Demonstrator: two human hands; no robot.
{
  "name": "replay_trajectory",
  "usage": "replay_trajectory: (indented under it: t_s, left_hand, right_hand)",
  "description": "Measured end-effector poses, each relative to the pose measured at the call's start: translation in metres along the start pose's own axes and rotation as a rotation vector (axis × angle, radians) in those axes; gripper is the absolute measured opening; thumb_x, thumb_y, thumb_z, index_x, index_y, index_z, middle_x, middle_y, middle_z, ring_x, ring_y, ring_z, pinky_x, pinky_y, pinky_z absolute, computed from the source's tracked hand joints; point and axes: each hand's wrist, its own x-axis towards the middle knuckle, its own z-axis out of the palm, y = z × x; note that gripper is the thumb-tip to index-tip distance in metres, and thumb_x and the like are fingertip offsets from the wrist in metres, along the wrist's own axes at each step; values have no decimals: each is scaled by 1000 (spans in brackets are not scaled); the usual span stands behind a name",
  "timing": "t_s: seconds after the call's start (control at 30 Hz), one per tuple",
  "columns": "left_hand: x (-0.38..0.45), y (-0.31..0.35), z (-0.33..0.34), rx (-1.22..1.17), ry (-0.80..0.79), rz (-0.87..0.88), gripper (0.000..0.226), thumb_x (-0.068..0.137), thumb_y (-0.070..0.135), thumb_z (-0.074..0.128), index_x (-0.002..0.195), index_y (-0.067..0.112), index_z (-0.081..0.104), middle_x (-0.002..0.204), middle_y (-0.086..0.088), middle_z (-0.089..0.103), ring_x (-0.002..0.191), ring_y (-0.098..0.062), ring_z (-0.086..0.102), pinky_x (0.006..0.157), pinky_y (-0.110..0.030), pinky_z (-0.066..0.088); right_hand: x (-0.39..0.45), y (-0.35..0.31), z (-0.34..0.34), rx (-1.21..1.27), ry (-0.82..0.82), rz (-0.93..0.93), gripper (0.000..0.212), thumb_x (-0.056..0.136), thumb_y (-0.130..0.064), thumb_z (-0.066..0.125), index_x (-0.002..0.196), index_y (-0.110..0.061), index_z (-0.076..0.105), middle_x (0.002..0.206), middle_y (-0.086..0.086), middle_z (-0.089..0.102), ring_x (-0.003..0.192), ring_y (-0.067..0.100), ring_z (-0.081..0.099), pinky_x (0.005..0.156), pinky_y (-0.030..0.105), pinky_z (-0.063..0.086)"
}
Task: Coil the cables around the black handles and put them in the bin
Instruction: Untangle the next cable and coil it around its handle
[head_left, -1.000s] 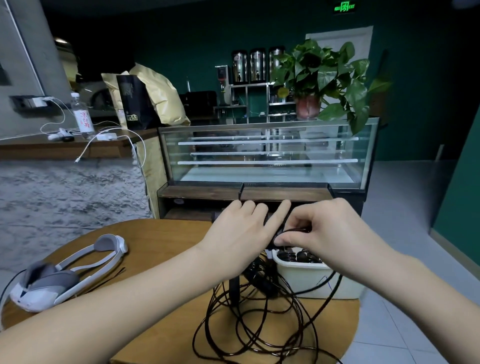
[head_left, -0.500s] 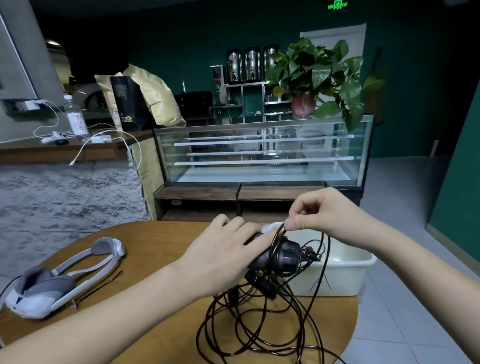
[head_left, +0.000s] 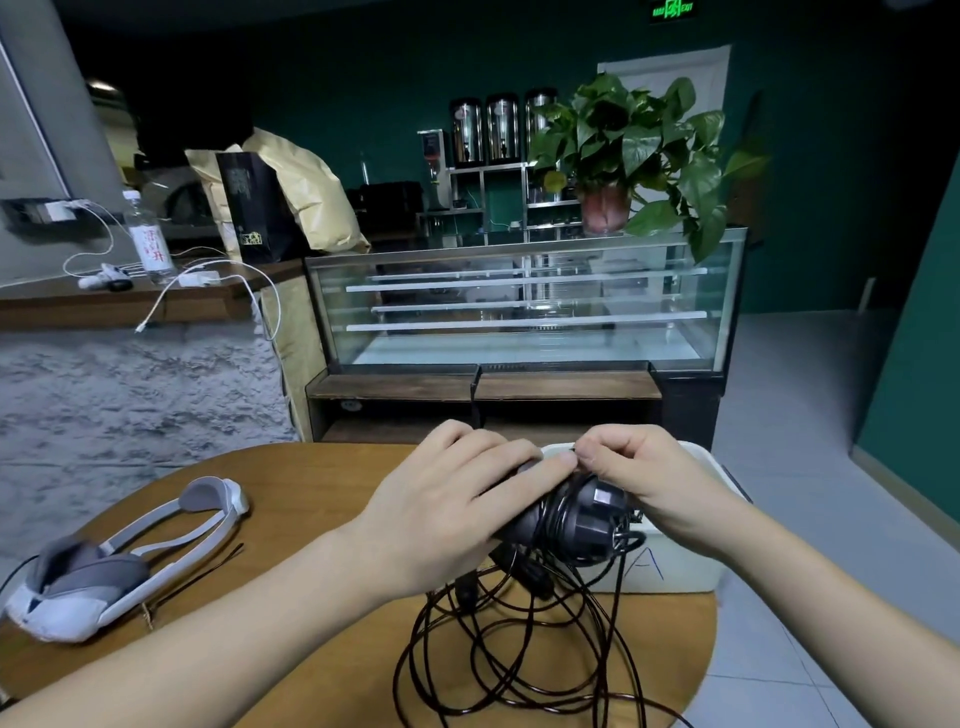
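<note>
Above the round wooden desk (head_left: 311, 499), left hand (head_left: 447, 514) is gripping the black cylindrical handle (head_left: 566, 519); right hand (head_left: 644, 478) is pinching thin black cable (head_left: 519, 649).

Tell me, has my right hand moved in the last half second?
Yes. The right hand dropped toward the white bin, now pinching cable against the black handle.

Dark teal walls (head_left: 363, 78), pale tiled floor (head_left: 789, 405), empty glass display case (head_left: 524, 306) with a potted plant (head_left: 634, 150) on top, wooden counter (head_left: 119, 306), grey textured panel (head_left: 130, 395) beneath, round wooden table (head_left: 311, 483), green exit sign (head_left: 672, 9).
</note>
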Motion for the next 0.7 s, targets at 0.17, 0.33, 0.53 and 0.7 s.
replay_trajectory:
  t_s: [0.17, 0.33, 0.53, 0.7]
  left_hand:
    - [-3, 3, 3, -12, 100, -62, 48, 94, 2, 62, 140, 4, 50, 126, -11, 68, 103, -27, 64, 79, -42, 48]
    - [-3, 7, 5, -84, 151, -89, 49, 96, 6, 64, 142, 8, 48, 125, -10, 69, 105, -26, 66, 82, -41, 49]
    - [0, 3, 12, -13, 81, -333, 79, 78, 8, 78, 150, 17, 46, 133, -4, 63, 109, -26, 63, 84, -40, 45]
    - [6, -8, 22, 246, -37, -364, 68, 82, 19, 48, 150, 16, 48, 122, -7, 66, 95, -30, 64, 76, -42, 41]
  right_hand:
    - [-8, 4, -2, 179, -31, 26, 67, 87, -48, 67, 89, 16, 47, 86, 19, 45, 76, 31, 36, 61, 36, 28]
    - [-11, 10, 16, 229, -11, 66, 47, 93, -36, 64, 98, 10, 58, 84, 26, 51, 76, 32, 41, 63, 33, 29]
    - [-21, 21, 61, 274, 66, 216, 24, 105, -17, 41, 93, -4, 58, 62, 1, 43, 47, 10, 30, 43, 23, 21]
    - [-25, -1, 80, 19, 39, 197, 16, 105, -8, 37, 108, -12, 52, 58, -6, 46, 42, 8, 35, 41, 21, 31]
